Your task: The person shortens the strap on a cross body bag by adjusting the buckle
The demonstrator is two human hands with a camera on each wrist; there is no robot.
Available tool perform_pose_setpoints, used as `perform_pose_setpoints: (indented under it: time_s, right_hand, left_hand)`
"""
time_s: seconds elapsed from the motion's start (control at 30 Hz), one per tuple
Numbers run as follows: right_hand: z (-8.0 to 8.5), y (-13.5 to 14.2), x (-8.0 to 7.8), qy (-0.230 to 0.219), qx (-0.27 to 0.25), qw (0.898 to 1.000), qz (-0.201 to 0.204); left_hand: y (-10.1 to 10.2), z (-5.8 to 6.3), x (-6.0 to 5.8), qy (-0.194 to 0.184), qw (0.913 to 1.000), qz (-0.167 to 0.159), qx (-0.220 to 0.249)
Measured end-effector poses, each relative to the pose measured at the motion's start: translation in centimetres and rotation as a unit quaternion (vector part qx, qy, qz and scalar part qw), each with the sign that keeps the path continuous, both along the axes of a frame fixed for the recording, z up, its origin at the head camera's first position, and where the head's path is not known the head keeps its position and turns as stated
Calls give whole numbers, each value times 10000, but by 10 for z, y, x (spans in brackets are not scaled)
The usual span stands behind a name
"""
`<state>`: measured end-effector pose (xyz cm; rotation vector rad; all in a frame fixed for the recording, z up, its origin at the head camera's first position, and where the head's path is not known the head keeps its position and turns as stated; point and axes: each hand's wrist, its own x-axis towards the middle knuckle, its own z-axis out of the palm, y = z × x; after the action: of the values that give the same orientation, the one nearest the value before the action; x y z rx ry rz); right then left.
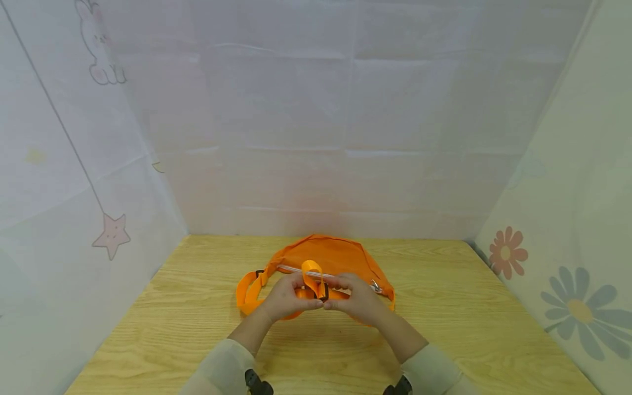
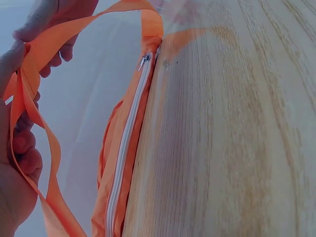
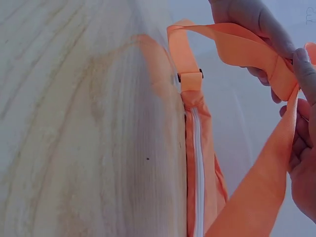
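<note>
An orange waist bag (image 1: 326,257) lies on the wooden table with its white zipper (image 2: 126,143) facing the person. In front of it, both hands hold its orange strap (image 1: 312,267) up off the table. My left hand (image 1: 286,298) pinches the strap beside a dark plastic buckle (image 1: 323,293). From the other side my right hand (image 1: 361,300) pinches it as well, the two thumbs nearly meeting at the buckle. A short strap loop stands up between the hands. In the right wrist view, the strap (image 3: 256,192) runs down from the fingers, which partly hide the buckle.
A second dark strap adjuster (image 1: 259,272) sits at the bag's left end, where the strap loops out onto the table (image 1: 197,329). A metal zipper pull (image 1: 376,286) shows at the right end. Pale printed sheets (image 1: 276,109) surround the table at the back and sides.
</note>
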<state>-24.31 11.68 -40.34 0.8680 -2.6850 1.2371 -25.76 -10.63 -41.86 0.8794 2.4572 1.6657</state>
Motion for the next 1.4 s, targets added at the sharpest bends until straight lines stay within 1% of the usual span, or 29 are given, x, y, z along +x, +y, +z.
perform_pose_setpoints:
  time_s: [0.1,0.2,0.33,0.47,0.57,0.67,0.77,0.9,1.07,1.2,1.3,1.4]
  right_hand:
    - [2,1,-3,-384,9,9991,168]
    - [4,2,-5,-594,77,9978,284]
    - [6,3,-7,-987,11,9948,232]
    - [6,3,-10,-1260,-67,9920,60]
    - [6,4,-11,-1291,-132,9915,-29]
    - [6,4,-12,-1259,-255,9917,-45]
    - [5,5,-12,-1263,-322,9915,-27]
    - [5,6,-12,-1290,-395,9908,92]
    - [7,9,-13,-1301,-581,9895,250]
    - [7,15,-15,-1368,-798,9872,182]
    - [8,19,-16,-1354,-923,9863,198]
    - [10,21,-16,-1281,-917,9871,273]
  left_hand:
    - [0,1,1,142,9998,64,-95]
    - [0,3,2,189,9992,206,-283]
    - [-2,3,2,199,9982,265,-497]
    - [-6,3,1,493,9954,211,-796]
    - [-9,3,0,651,9922,239,-1032]
    - [-12,5,2,530,9921,266,-1108]
    - [-14,7,3,511,9912,342,-1175]
    - [-16,7,3,596,9916,433,-1064]
    - [-21,4,3,588,9942,454,-773]
    - [-32,2,2,423,9962,542,-527]
    - [-42,1,2,294,9960,680,-508]
    - [-52,0,3,188,9958,682,-580]
